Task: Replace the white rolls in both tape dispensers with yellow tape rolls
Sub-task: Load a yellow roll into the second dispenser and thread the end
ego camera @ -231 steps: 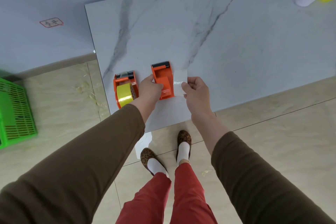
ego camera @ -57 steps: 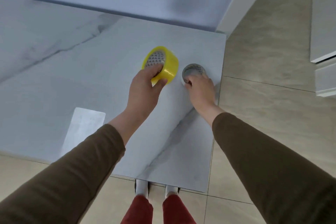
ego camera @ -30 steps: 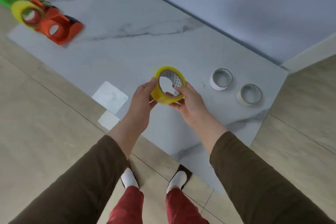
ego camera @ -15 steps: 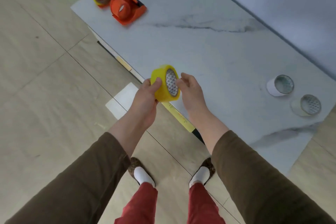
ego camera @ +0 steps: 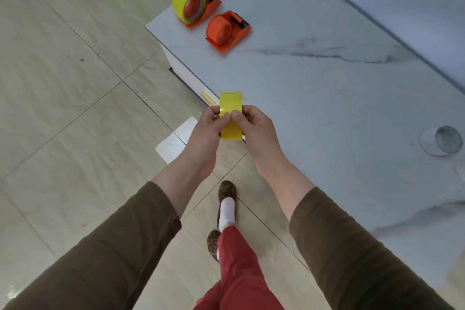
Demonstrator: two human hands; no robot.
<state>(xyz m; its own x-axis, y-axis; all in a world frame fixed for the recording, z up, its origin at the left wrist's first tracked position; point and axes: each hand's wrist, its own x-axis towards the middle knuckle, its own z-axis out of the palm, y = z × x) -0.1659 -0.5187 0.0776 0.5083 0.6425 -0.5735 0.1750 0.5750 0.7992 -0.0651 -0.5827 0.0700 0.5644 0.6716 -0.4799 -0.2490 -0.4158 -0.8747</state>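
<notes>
You hold a yellow tape roll [ego camera: 231, 115] edge-on between both hands, left hand [ego camera: 206, 131] and right hand [ego camera: 254, 128] pinching its sides, its axis running left to right. The empty orange dispenser [ego camera: 227, 31] lies ahead on the marble table [ego camera: 327, 88], its cutter end pointing away to the right, roughly as near to one hand as the other.

no text, label, brand or number can be read on anything in view.

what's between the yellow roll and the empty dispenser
Nothing visible. The yellow roll is held in both hands, left hand and right hand, and only bare table lies between it and the empty dispenser. The loaded dispenser sits beyond.
</notes>
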